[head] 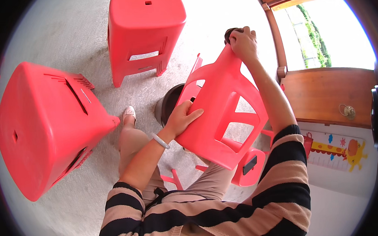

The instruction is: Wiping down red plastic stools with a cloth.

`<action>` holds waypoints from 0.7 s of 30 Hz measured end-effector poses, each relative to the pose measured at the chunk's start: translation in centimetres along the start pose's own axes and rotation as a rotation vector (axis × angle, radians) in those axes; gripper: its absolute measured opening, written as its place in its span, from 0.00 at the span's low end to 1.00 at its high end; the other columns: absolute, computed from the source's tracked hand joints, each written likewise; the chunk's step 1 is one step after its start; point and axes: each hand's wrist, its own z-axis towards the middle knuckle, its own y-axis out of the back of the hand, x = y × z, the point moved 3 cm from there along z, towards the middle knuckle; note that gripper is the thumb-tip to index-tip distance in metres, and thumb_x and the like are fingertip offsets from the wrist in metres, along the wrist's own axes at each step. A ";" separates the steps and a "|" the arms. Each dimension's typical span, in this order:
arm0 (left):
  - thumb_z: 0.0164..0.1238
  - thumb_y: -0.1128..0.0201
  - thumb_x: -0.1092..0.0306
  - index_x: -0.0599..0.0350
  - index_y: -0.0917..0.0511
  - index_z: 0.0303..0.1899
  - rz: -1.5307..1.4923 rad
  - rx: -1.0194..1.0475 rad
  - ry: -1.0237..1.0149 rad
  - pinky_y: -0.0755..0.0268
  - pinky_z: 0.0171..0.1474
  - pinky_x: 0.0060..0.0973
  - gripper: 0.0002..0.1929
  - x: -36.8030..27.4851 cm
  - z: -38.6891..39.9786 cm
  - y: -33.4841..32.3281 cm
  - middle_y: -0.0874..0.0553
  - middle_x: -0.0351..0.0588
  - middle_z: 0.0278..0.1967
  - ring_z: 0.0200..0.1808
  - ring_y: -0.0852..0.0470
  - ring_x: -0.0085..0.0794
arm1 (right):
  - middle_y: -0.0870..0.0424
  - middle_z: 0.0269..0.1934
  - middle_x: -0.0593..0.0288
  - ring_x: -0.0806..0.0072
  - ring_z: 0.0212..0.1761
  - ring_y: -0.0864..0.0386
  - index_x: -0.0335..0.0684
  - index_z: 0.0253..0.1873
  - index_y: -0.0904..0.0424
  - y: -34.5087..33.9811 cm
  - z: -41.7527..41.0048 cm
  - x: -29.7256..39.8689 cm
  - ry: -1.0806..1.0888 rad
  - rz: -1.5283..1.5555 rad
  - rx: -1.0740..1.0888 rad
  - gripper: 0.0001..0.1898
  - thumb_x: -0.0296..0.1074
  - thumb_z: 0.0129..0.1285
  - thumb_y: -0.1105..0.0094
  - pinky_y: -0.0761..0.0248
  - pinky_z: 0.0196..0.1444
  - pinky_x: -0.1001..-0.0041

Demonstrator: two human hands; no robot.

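Observation:
A red plastic stool (213, 101) is held tilted in front of me above my lap, with openings in its sides. My left hand (184, 118) grips its near left side, thumb spread on the outer face. Up at the far end of one leg, my right hand (244, 42) is closed around a dark cloth or pad (229, 35) pressed to that leg tip. Partly behind the held stool stands a dark bucket (166, 103); its contents are hidden.
Two tall red plastic stools stand on the concrete floor, one ahead (147, 41) and another at left (58, 122). A phone (250, 165) lies on a low red stool (252, 179) by my right leg. Wooden panelling (319, 94) and a giraffe height chart (337, 150) line the right.

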 end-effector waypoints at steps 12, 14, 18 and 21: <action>0.72 0.28 0.57 0.59 0.26 0.32 0.101 -0.059 -0.029 0.37 0.31 0.24 0.18 -1.3 -0.5 -0.5 0.26 0.34 0.26 0.29 0.31 0.15 | 0.19 0.49 0.61 0.61 0.54 0.21 0.51 0.38 0.09 1.5 -2.0 3.7 0.349 -0.180 0.216 0.04 0.37 0.60 0.31 0.19 0.51 0.63; 0.71 0.28 0.56 0.59 0.26 0.32 0.140 -0.055 -0.015 0.38 0.31 0.24 0.19 -1.6 -0.3 -0.4 0.27 0.34 0.25 0.29 0.32 0.15 | 0.18 0.49 0.60 0.59 0.53 0.20 0.49 0.38 0.09 0.2 0.3 2.1 0.261 -0.215 0.191 0.05 0.38 0.60 0.30 0.20 0.55 0.62; 0.70 0.27 0.56 0.59 0.27 0.31 0.093 -0.085 -0.028 0.38 0.30 0.24 0.19 -1.6 -0.4 -0.4 0.28 0.33 0.24 0.28 0.33 0.15 | 0.18 0.49 0.58 0.59 0.55 0.20 0.48 0.42 0.09 -0.2 0.6 2.1 0.219 -0.320 0.142 0.06 0.34 0.61 0.32 0.18 0.54 0.64; 0.66 0.25 0.47 0.61 0.23 0.32 0.000 -0.082 0.032 0.32 0.32 0.28 0.24 -1.0 -0.8 0.5 0.22 0.41 0.26 0.28 0.26 0.23 | 0.18 0.49 0.59 0.63 0.54 0.20 0.47 0.41 0.10 2.3 -3.7 7.0 0.304 -0.281 0.281 0.06 0.30 0.62 0.35 0.16 0.48 0.67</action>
